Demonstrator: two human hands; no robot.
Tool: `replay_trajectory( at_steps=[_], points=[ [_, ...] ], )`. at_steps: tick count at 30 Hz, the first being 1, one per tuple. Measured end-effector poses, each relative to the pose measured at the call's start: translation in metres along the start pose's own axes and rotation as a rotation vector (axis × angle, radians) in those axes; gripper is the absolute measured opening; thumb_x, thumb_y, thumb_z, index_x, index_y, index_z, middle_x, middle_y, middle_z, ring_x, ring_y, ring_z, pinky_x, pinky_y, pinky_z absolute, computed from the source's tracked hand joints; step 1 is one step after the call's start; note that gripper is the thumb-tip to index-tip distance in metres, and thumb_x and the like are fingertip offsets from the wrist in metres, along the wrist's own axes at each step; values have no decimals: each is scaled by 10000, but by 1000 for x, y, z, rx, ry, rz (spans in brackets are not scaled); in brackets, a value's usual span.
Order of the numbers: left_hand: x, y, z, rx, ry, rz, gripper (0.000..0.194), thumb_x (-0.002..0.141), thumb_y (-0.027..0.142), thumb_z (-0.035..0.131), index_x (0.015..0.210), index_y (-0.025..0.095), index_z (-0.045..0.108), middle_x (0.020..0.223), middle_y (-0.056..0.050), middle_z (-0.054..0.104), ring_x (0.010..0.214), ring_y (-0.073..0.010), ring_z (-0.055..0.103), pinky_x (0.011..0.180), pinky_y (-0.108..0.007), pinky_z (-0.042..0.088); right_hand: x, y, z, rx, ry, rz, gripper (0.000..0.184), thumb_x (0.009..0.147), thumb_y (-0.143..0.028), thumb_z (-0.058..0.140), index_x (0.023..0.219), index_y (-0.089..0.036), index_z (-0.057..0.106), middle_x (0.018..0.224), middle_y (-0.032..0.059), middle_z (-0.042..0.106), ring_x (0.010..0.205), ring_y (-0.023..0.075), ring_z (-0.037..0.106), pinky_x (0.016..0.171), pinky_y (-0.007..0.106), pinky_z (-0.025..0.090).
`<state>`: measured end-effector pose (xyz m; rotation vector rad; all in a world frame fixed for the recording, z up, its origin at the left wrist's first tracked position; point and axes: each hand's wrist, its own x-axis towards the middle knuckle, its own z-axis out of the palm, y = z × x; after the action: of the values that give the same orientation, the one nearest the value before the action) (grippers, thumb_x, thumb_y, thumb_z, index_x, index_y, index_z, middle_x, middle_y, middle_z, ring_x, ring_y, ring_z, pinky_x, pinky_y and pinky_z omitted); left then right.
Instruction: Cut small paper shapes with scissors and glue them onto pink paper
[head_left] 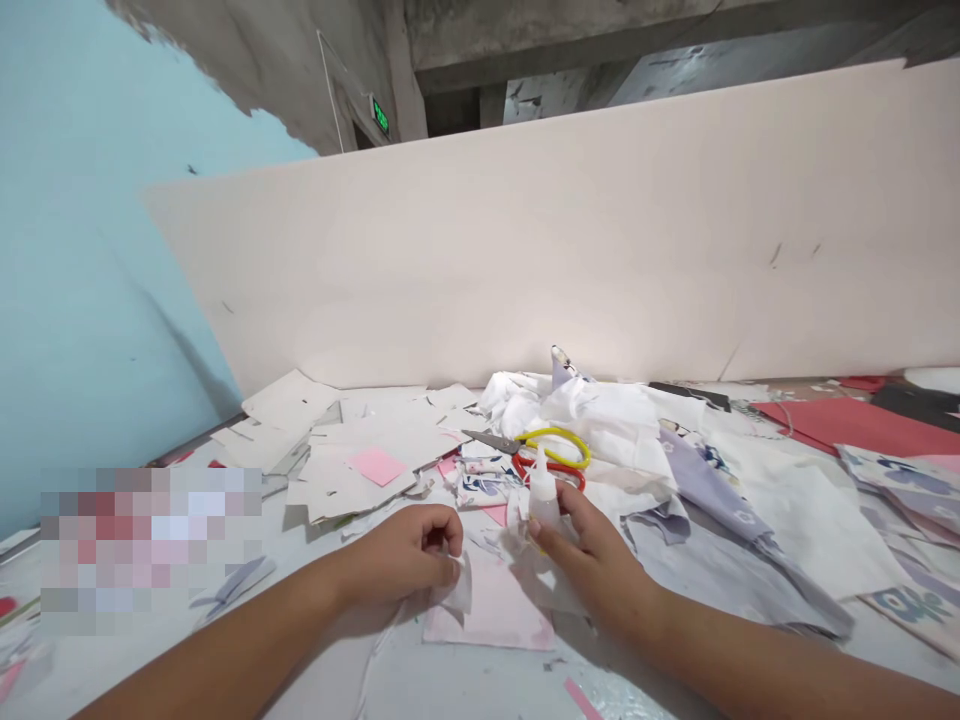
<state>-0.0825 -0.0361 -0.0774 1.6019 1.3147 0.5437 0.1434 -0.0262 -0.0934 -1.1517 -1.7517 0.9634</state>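
Observation:
My right hand [592, 565] grips a small white squeeze bottle [544, 497] with its pointed nozzle upward. In a pinch, my left hand [420, 555] holds the edge of a thin whitish piece [459, 592]; whether it is cloth or paper I cannot tell. Below both hands a pale pink sheet [499, 605] lies flat on the table. Just beyond the bottle rest scissors [495, 441] with one yellow and one red handle, blades pointing left. Under them is a folded patterned cloth [484, 485].
Stacked white card sheets [390, 425] with a pink slip [379, 466] lie at the left. Crumpled white cloth [600, 415] and lilac fabric [712, 490] spread to the right. Red sheets [877, 425] lie farther right. A pale board [525, 260] stands along the back.

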Motion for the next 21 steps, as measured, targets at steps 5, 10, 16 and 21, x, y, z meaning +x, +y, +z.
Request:
replay_trajectory(
  at_steps=[5,10,16,21],
  points=[
    [2,1,6,-64,203,162,198,684,183,559,876,203,511,749,20,442,644,-93,410,580,-213,346,-3,-3,-2,-78,22,-74,289,838,-366,469,1088,-221,480,1113,64,558,1041,233,503,877,362,412],
    [1,4,11,194,214,300,134,692,112,476,727,188,581,891,-28,499,759,-133,450,662,-246,363,-4,-2,-4,-205,35,-91,198,807,-377,485,895,-202,517,883,38,576,829,223,546,737,350,455],
    [1,4,28,-50,282,380,194,678,56,422,582,162,554,1100,-59,408,945,-160,443,836,-290,381,-7,0,3,-105,-26,-130,247,697,-252,563,931,-187,525,919,60,587,868,241,542,779,362,433],
    [2,6,43,-298,167,404,203,732,128,473,545,163,544,1042,-51,415,980,-174,443,842,-315,406,-10,-16,14,232,-145,114,305,682,-182,555,981,-191,494,801,10,589,682,173,556,592,283,446]
  ],
)
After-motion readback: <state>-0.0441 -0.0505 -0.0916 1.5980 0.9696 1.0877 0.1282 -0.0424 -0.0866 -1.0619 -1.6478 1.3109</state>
